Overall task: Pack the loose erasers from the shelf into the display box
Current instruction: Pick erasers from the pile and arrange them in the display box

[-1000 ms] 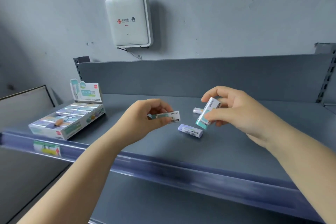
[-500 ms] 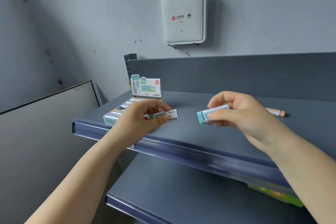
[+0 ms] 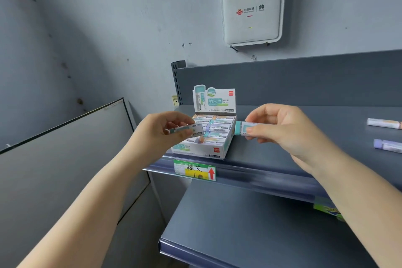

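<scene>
left hand (image 3: pixel 162 130) pinching eraser (image 3: pixel 187 130) | right hand (image 3: pixel 282 128) pinching teal-capped eraser (image 3: pixel 244 128) | now brought beside display box (image 3: pixel 202 150) | ready to slot in

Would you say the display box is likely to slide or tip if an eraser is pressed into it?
The display box looks like thin card, so probably light and apt to slide on the smooth shelf. Its low, wide, nearly full tray likely resists tipping. The upright header flap would probably bend if knocked.

The display box (image 3: pixel 196 152) is white with teal panels and a red logo square. The eraser in the right hand (image 3: pixel 244 127) is white-sleeved with a teal end. At three o'clock lie a peach-tipped eraser (image 3: pixel 384 123) and a lilac-tipped eraser (image 3: pixel 387 146). The shelf (image 3: pixel 304 159) is slate blue-grey; its price tag (image 3: pixel 194 169) is green and yellow with a red arrow.
</scene>
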`<state>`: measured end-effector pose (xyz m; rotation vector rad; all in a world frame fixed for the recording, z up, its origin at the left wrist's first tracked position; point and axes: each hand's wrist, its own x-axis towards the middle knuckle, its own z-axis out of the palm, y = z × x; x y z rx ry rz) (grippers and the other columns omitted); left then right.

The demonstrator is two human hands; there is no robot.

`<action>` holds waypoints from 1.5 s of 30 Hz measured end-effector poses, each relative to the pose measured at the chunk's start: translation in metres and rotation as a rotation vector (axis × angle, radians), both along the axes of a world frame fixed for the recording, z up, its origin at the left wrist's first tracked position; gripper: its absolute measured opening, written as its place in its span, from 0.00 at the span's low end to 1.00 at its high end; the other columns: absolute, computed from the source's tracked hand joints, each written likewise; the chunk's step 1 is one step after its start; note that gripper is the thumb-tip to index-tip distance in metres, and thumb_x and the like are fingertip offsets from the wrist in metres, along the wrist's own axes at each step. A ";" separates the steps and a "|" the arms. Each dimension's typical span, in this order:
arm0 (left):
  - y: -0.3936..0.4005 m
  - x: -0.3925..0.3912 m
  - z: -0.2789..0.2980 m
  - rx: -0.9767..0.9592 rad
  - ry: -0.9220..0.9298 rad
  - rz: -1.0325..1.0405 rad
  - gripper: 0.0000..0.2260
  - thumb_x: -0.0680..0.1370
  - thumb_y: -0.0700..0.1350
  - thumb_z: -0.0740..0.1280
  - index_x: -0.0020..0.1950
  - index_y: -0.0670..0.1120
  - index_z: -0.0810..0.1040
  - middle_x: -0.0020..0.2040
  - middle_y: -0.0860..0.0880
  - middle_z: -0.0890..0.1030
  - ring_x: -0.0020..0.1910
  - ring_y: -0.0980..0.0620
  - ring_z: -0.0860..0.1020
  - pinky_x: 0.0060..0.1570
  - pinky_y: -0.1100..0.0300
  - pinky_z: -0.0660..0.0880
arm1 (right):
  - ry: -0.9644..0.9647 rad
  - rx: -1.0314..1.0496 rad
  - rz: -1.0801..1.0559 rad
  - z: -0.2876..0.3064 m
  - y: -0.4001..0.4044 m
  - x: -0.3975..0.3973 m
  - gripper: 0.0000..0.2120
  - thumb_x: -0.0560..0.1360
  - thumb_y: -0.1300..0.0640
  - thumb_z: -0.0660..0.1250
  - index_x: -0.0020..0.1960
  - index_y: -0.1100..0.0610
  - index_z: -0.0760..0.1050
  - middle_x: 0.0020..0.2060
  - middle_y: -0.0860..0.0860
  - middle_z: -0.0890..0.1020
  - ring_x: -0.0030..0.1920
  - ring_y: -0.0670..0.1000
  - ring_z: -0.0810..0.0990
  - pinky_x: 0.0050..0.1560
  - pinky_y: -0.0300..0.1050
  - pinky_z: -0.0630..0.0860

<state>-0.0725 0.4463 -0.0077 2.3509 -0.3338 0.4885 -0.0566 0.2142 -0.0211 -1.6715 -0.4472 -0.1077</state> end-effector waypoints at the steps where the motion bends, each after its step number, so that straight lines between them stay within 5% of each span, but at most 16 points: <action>1: 0.004 0.004 0.000 0.002 0.003 -0.005 0.08 0.73 0.45 0.70 0.42 0.59 0.77 0.40 0.54 0.81 0.35 0.57 0.75 0.34 0.72 0.69 | -0.002 -0.002 -0.005 0.000 0.005 0.003 0.06 0.69 0.67 0.69 0.39 0.57 0.77 0.34 0.49 0.83 0.33 0.46 0.79 0.36 0.37 0.73; 8: 0.012 0.034 -0.002 0.018 0.012 -0.008 0.06 0.73 0.45 0.69 0.46 0.57 0.78 0.41 0.56 0.81 0.35 0.60 0.75 0.36 0.69 0.70 | -0.065 -0.073 -0.043 0.001 0.026 0.034 0.06 0.68 0.66 0.71 0.38 0.56 0.77 0.35 0.47 0.82 0.34 0.40 0.78 0.35 0.32 0.72; 12: 0.014 0.053 -0.004 0.067 0.040 -0.003 0.09 0.74 0.43 0.68 0.45 0.59 0.76 0.42 0.61 0.80 0.38 0.62 0.76 0.34 0.73 0.72 | -0.118 -0.196 -0.095 0.001 0.038 0.053 0.05 0.67 0.63 0.72 0.37 0.55 0.78 0.36 0.48 0.83 0.39 0.45 0.79 0.46 0.43 0.75; 17: 0.018 0.072 -0.004 0.130 0.021 -0.042 0.08 0.74 0.43 0.68 0.47 0.56 0.77 0.40 0.65 0.76 0.35 0.73 0.73 0.34 0.77 0.69 | -0.218 -0.371 -0.153 -0.003 0.046 0.061 0.05 0.66 0.59 0.72 0.37 0.51 0.78 0.34 0.44 0.82 0.38 0.43 0.79 0.43 0.42 0.77; 21: 0.018 0.085 -0.005 0.195 0.042 -0.113 0.09 0.74 0.44 0.67 0.47 0.59 0.75 0.43 0.67 0.75 0.40 0.68 0.75 0.37 0.74 0.72 | -0.226 -0.447 -0.182 -0.005 0.047 0.061 0.05 0.66 0.57 0.73 0.36 0.50 0.77 0.35 0.42 0.82 0.39 0.43 0.80 0.42 0.42 0.78; 24: 0.022 0.093 -0.009 0.239 0.054 -0.141 0.09 0.75 0.45 0.66 0.49 0.59 0.76 0.44 0.66 0.74 0.41 0.61 0.75 0.36 0.73 0.72 | -0.217 -0.498 -0.191 -0.006 0.050 0.063 0.06 0.66 0.56 0.73 0.36 0.48 0.77 0.35 0.41 0.82 0.38 0.41 0.79 0.39 0.36 0.76; 29: 0.032 0.105 -0.013 0.253 0.069 -0.247 0.09 0.74 0.45 0.67 0.53 0.52 0.80 0.44 0.65 0.74 0.40 0.75 0.71 0.35 0.78 0.68 | -0.183 -0.588 -0.220 -0.009 0.059 0.065 0.07 0.67 0.55 0.73 0.37 0.47 0.76 0.37 0.39 0.80 0.38 0.37 0.77 0.36 0.28 0.73; 36: 0.041 0.117 -0.018 0.214 0.078 -0.363 0.09 0.73 0.46 0.69 0.53 0.50 0.81 0.43 0.64 0.74 0.39 0.77 0.70 0.36 0.80 0.66 | -0.133 -0.620 -0.258 -0.010 0.071 0.066 0.07 0.67 0.56 0.73 0.37 0.46 0.77 0.36 0.37 0.79 0.37 0.29 0.74 0.33 0.22 0.68; 45: 0.041 0.124 -0.027 0.114 0.089 -0.441 0.09 0.73 0.45 0.69 0.52 0.50 0.81 0.46 0.62 0.75 0.37 0.75 0.70 0.34 0.79 0.65 | -0.171 -0.627 -0.350 -0.016 0.070 0.065 0.05 0.66 0.54 0.73 0.35 0.44 0.80 0.32 0.46 0.78 0.35 0.41 0.71 0.35 0.29 0.67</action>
